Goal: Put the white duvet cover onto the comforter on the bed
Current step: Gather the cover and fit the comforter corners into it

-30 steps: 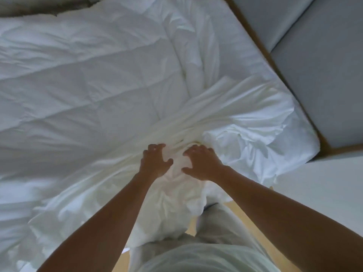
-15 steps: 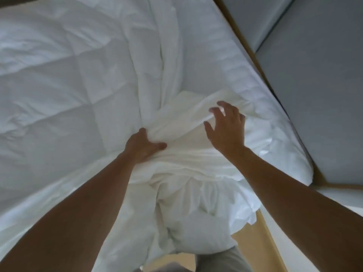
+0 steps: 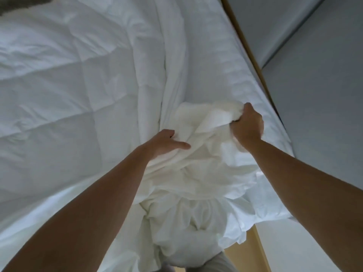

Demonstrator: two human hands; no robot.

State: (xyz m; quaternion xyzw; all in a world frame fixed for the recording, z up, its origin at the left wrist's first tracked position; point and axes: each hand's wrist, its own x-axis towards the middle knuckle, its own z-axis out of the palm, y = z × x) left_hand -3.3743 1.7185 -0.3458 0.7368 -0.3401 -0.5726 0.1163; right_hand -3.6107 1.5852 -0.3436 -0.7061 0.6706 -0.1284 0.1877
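Nearest to me, at the bottom edge, I see a bit of the person's grey trousers. Just above them the white duvet cover spills over the near edge of the bed in a crumpled heap. It is plain, thin and heavily creased, a touch creamier than the bedding around it. Its upper part lies gathered on the bed between the two hands.

The left hand has its fingers dug into a fold of the cover, thumb laid flat on top. The right hand, further right and slightly farther off, is clenched tight around a raised wad of the same cloth.

Beyond and to the left spreads the quilted comforter, its right edge rolled into a long ridge. Right of that is the bare fitted sheet, then the wooden bed frame and grey padded panels.
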